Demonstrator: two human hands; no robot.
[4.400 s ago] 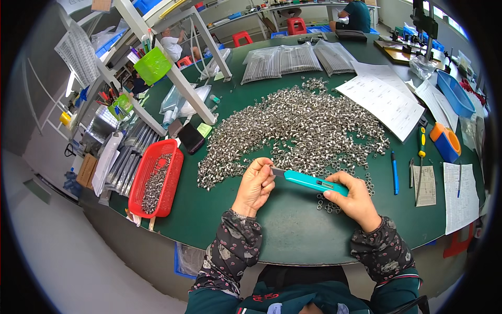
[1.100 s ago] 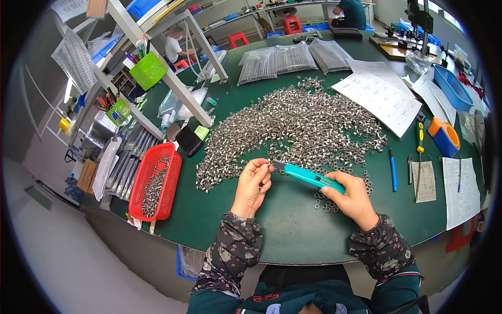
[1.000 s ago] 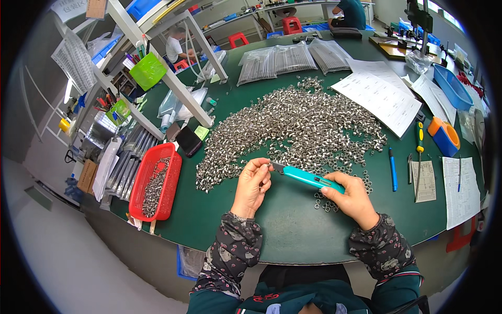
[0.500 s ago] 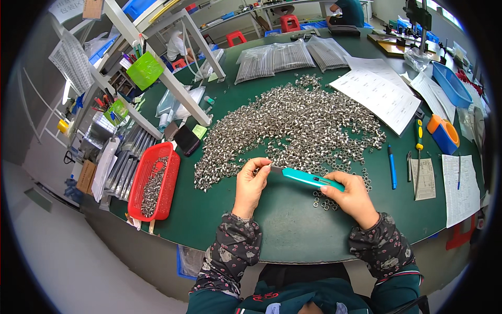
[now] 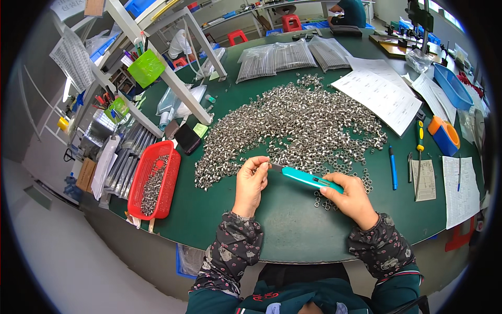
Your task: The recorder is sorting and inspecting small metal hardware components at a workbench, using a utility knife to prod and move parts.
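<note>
My right hand (image 5: 351,196) is wrapped round a teal utility knife (image 5: 308,179), its thumb along the handle. The knife's blade (image 5: 275,167) sticks out to the left and meets the fingertips of my left hand (image 5: 250,184). Thumb and forefinger there pinch a small metal ring (image 5: 268,159), mostly hidden by the fingers. Just beyond both hands, a wide heap of small shiny metal rings (image 5: 293,118) covers the middle of the green table (image 5: 298,235). A few loose rings (image 5: 327,203) lie beside my right hand.
At left stands a red basket (image 5: 172,180) partly filled with metal parts, near a black box (image 5: 187,139). Bagged rods (image 5: 293,56) and paper sheets (image 5: 376,97) lie behind the heap. A blue pen (image 5: 392,167), a screwdriver (image 5: 420,136) and a tape dispenser (image 5: 443,137) lie at right.
The knife blade and my left fingertips have shifted very slightly. My grip on the knife is the same, and the things on the table have stayed put.
</note>
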